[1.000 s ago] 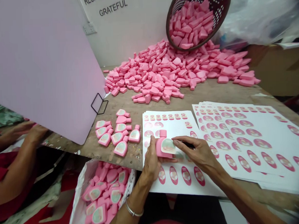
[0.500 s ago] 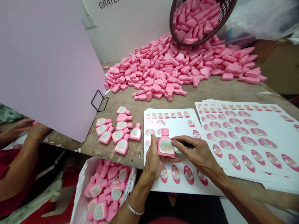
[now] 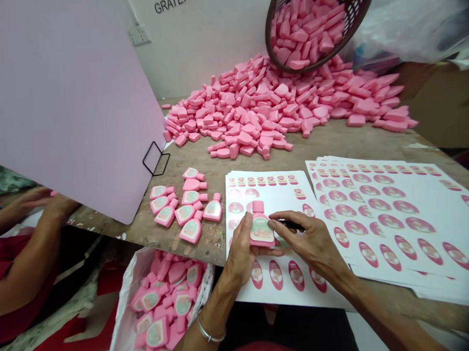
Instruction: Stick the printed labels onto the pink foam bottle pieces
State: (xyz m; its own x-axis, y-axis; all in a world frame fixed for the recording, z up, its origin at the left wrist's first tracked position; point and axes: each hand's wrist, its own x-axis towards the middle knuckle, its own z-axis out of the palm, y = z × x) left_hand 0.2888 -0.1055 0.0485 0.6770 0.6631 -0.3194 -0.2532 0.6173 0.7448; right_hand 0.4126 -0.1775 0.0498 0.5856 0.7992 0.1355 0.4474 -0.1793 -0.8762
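Note:
A pink bottle-shaped piece [image 3: 262, 230] with a pale green label stands upright in my left hand [image 3: 241, 251], its cap end pointing away from me. My right hand [image 3: 306, 237] pinches a thin black tool [image 3: 292, 225], and its fingertips touch the label's right edge. Under both hands lies a white sticker sheet [image 3: 270, 294] printed with pink ovals and small labels. Left of the sheet, several labelled pink pieces [image 3: 191, 231] rest on the wooden table [image 3: 143, 227].
Behind is a large heap of unlabelled pink pieces [image 3: 254, 106] below a tipped brown basket [image 3: 352, 28]. More sticker sheets [image 3: 436, 207] lie right. A white sack [image 3: 123, 307] holds labelled pieces at the table edge. Another person's hands [image 3: 55, 203] are beyond a pink board [image 3: 69, 100].
The fingers of my left hand have shifted slightly on the pink piece. My right hand stays at the label's edge, almost unmoved.

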